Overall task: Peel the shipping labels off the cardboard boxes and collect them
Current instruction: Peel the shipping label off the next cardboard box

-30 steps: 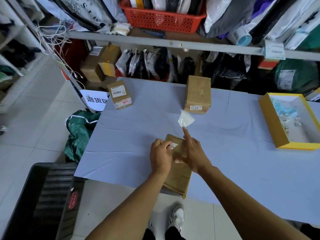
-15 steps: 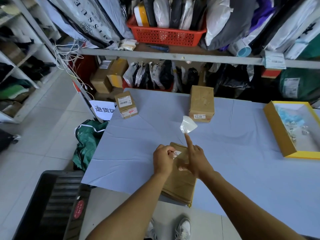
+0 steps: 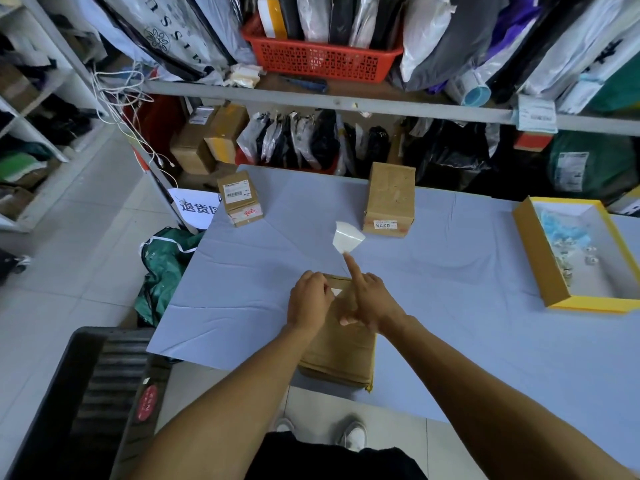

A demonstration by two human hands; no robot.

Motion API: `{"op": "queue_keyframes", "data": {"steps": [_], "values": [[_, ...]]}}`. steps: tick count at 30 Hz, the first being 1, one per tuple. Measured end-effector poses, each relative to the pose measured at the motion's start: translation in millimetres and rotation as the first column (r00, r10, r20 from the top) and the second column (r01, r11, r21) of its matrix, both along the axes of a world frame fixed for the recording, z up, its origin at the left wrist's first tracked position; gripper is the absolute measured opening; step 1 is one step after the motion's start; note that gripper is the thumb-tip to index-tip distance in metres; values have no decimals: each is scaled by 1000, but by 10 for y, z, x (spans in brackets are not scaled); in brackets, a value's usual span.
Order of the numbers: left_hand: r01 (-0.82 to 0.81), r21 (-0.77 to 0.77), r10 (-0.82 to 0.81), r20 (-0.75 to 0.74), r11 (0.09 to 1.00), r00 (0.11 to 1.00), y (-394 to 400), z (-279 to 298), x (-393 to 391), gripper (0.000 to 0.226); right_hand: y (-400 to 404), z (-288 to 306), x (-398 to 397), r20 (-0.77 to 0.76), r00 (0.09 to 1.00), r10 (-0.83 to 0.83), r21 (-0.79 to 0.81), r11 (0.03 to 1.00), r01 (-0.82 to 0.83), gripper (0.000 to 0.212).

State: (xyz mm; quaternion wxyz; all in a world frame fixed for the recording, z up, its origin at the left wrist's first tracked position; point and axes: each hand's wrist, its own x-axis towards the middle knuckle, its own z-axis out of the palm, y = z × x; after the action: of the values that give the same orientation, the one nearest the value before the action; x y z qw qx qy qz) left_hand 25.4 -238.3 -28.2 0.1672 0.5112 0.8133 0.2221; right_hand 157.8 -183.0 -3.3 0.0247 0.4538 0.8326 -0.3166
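Observation:
A flat cardboard box [image 3: 341, 344] lies at the table's near edge under both my hands. My left hand [image 3: 308, 304] is curled on the box's far end, its fingertips pinched at a small white label [image 3: 336, 292] on the box. My right hand [image 3: 372, 303] rests beside it with its thumb on the box and its index finger pointing up. A peeled white label [image 3: 348, 237] sticks to that fingertip. Farther back stand a small box [image 3: 239, 199] with a barcode label and a taller box [image 3: 389, 199] with a "0275" label [image 3: 382, 224].
A yellow open tray [image 3: 535, 258] with bits of peeled paper sits at the right of the blue-grey table [image 3: 450, 271]. Behind the table are shelves with parcels and a red basket [image 3: 322, 60]. A black crate [image 3: 86, 393] and a green bag [image 3: 162, 268] are on the floor at left.
The view has tilted up a little. Both hands stay on the flat box, and the peeled label stays on my right index fingertip.

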Motion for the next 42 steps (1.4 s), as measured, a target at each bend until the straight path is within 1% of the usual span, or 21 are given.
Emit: {"op": "queue_keyframes", "data": {"steps": [4,7,9,11,13,14,16,17,18,20,23,25,27,29,31,34,37,39,42], "values": [[50,-105,-64,-135,993,989,58,-7,51,25,70,2,-1,21,1000,24,-10,1000,-24,132],[84,-150,-110,-170,985,979,62,2,28,24,105,-27,6,28,999,29,-9,1000,-29,133],[105,-142,-123,-124,984,985,51,2,-3,21,120,-47,15,27,999,26,-11,1000,-25,134],[124,-107,-129,-44,986,991,29,17,-42,17,80,-40,25,71,997,-3,25,1000,1,133],[126,-39,-125,34,991,992,-16,6,-88,8,-29,-24,50,118,990,-77,120,991,62,130],[117,-2,-116,72,993,991,-41,-10,-114,5,-105,-20,66,112,986,-122,173,980,102,128],[88,34,-91,106,996,990,-77,-51,-142,7,-274,-41,96,42,983,-177,239,957,162,119],[79,25,-81,110,997,991,-81,-60,-146,4,-343,-66,106,-6,982,-189,249,951,184,112],[76,13,-77,114,997,990,-76,-59,-144,2,-390,-94,110,-53,978,-203,241,948,210,105],[65,-35,-60,135,997,989,-35,-31,-133,9,-416,-129,99,-117,961,-250,198,942,269,97],[72,-114,-50,192,991,980,27,47,-155,19,-387,-104,76,-136,945,-299,147,937,318,104],[115,-131,-82,235,985,968,36,71,-200,25,-384,-75,69,-134,942,-307,116,939,323,110],[143,-111,-110,259,984,960,11,88,-246,20,-391,-54,68,-137,945,-298,100,945,313,113],[151,-81,-128,241,985,962,-29,73,-266,8,-396,-47,70,-139,956,-260,80,959,273,119],[132,-58,-117,211,990,970,-57,44,-252,11,-411,-36,76,-131,965,-228,60,969,238,125],[87,-26,-80,191,996,978,-48,28,-200,11,-436,-13,75,-125,969,-215,65,972,224,123],[67,-27,-61,185,997,981,-34,29,-174,10,-456,-6,67,-112,967,-228,82,968,238,124],[67,-29,-60,205,997,977,-40,48,-181,16,-451,-1,51,-91,969,-232,80,968,239,125],[108,-21,-101,206,994,973,-58,35,-212,13,-431,-5,26,-62,968,-244,79,965,248,128]]}}
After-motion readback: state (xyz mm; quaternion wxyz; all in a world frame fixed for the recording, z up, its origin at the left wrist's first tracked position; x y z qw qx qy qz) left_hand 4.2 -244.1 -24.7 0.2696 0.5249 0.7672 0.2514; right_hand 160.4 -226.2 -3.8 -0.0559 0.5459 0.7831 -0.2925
